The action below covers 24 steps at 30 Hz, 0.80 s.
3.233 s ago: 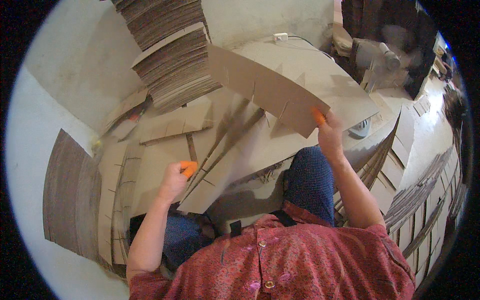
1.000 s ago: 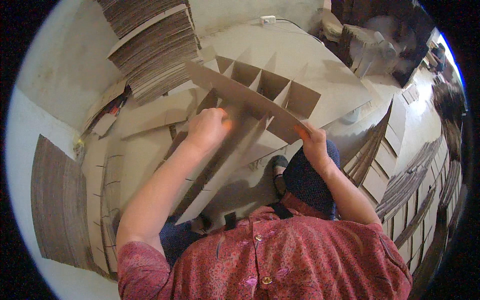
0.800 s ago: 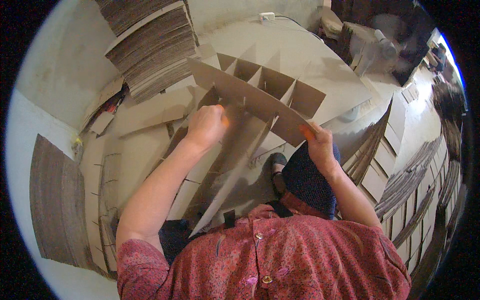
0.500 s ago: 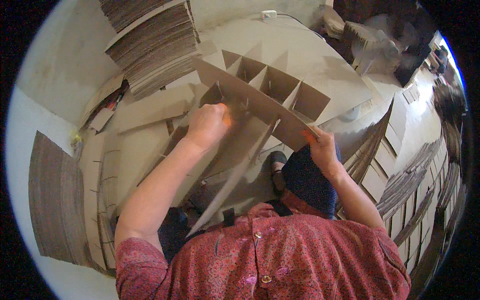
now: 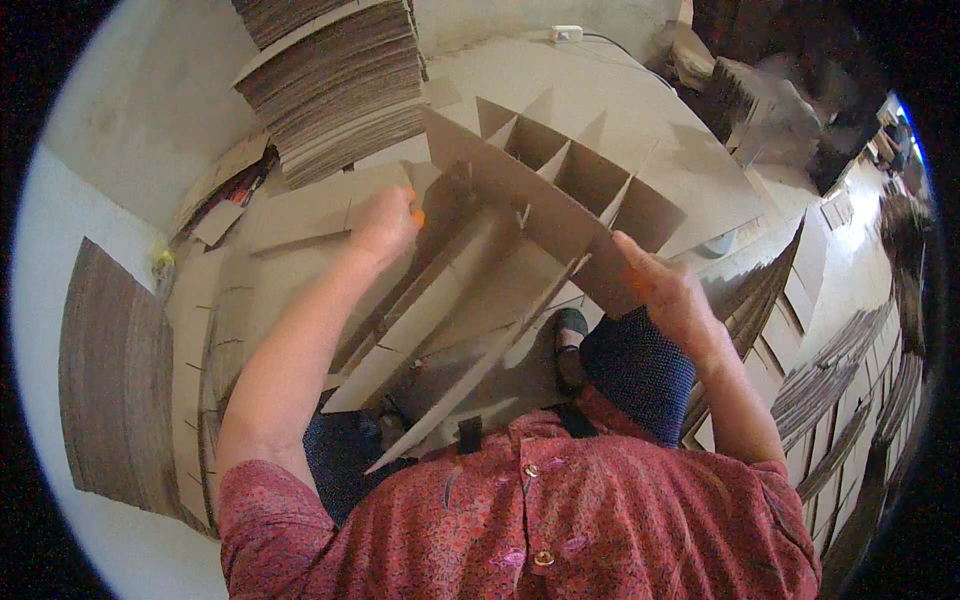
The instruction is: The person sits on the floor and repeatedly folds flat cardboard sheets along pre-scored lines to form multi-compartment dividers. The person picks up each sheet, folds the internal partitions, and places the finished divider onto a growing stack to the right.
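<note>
A tall stack of cardboard sheets rises beyond the left hand, with a brown pile farther out to that hand's left. Past the right hand stretches a pale worktop, a white plug block and its dark cable near the far edge; bundled cardboard pieces crowd the floor side to that hand's right. Between the hands, slanting cross strips reach back toward the wearer's lap, filling the space there.

The right hand grips the near right end of a long cardboard strip, thumb along its upper edge. The left hand, fingers curled, hangs near the strip's opposite end, apart from it; whether it pinches anything cannot be told. Orange covers show on fingertips of both hands.

The long strip stands on edge, smooth, flat and tan. Behind it, just beyond the right hand, upright dividers form open, box-like cells. The stack beyond the left hand shows rough, layered edges; below both hands is a red patterned shirt, buttoned down the front.
</note>
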### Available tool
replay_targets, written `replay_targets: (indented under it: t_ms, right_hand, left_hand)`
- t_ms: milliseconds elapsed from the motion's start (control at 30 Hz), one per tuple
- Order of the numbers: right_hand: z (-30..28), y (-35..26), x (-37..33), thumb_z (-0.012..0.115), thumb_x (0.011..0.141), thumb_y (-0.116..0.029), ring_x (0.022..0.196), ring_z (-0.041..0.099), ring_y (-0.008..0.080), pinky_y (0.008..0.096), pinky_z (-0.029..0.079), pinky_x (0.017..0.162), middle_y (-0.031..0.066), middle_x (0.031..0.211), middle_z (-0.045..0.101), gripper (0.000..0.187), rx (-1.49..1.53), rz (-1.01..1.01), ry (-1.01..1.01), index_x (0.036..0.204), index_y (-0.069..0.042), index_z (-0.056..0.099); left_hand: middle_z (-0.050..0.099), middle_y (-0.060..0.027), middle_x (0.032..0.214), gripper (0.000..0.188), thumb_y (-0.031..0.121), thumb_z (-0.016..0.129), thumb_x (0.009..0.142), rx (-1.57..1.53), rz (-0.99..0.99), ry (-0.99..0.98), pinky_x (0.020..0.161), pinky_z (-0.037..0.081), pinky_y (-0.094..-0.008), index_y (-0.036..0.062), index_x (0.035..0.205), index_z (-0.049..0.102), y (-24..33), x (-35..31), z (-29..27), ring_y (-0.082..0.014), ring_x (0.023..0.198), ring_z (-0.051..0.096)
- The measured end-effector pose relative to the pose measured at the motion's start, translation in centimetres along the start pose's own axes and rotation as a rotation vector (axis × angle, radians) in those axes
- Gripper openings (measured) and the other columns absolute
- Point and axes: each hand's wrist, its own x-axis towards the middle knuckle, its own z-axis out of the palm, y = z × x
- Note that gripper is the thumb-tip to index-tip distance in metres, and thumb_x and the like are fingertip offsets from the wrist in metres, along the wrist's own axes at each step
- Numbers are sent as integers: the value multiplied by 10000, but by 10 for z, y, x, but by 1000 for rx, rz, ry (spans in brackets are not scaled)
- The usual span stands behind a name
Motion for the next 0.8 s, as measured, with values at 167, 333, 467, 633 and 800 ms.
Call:
replay_targets:
  t_ms: [167, 333, 467, 633, 800]
  right_hand:
    - [-5, -1, 11, 510, 783, 11, 760, 597, 383, 378, 490, 666, 232, 907, 604, 506, -58, 66, -211, 1269, -126, 468]
    - [0, 14, 23, 480, 784, 5, 774, 621, 356, 417, 508, 642, 204, 947, 618, 444, -145, -22, 9, 1213, -109, 502]
    - [19, 37, 32, 507, 783, 6, 765, 612, 363, 390, 497, 644, 216, 900, 610, 431, -69, 82, 1, 1199, -106, 520]
    - [30, 50, 51, 490, 781, 33, 779, 612, 360, 393, 498, 683, 211, 897, 623, 469, -4, 52, 46, 1228, -110, 500]
    - [25, 48, 50, 549, 804, -27, 819, 605, 357, 372, 487, 747, 191, 986, 610, 421, -115, 70, 133, 1220, -68, 498]
  left_hand:
    - [584, -82, 661, 254, 254, 649, 794, -238, 27, -275, 524, 433, -320, 7, 785, 589, 4, 0, -8, -147, 571, 525]
    - [620, -118, 805, 420, 327, 638, 811, -578, -59, -157, 644, 467, -310, -23, 1036, 582, -38, 13, 2, -199, 738, 591]
    - [609, -181, 1048, 533, 344, 671, 764, -61, 164, 114, 835, 445, -384, 3, 1150, 532, -103, 23, 25, -343, 988, 566]
    - [601, -162, 1070, 455, 286, 653, 775, 223, 283, 377, 808, 447, -429, 74, 1164, 550, -181, 35, 89, -374, 954, 567]
    - [635, -121, 881, 347, 229, 612, 823, -338, -270, -28, 685, 464, -351, 105, 1146, 588, -162, 60, 42, -229, 758, 588]
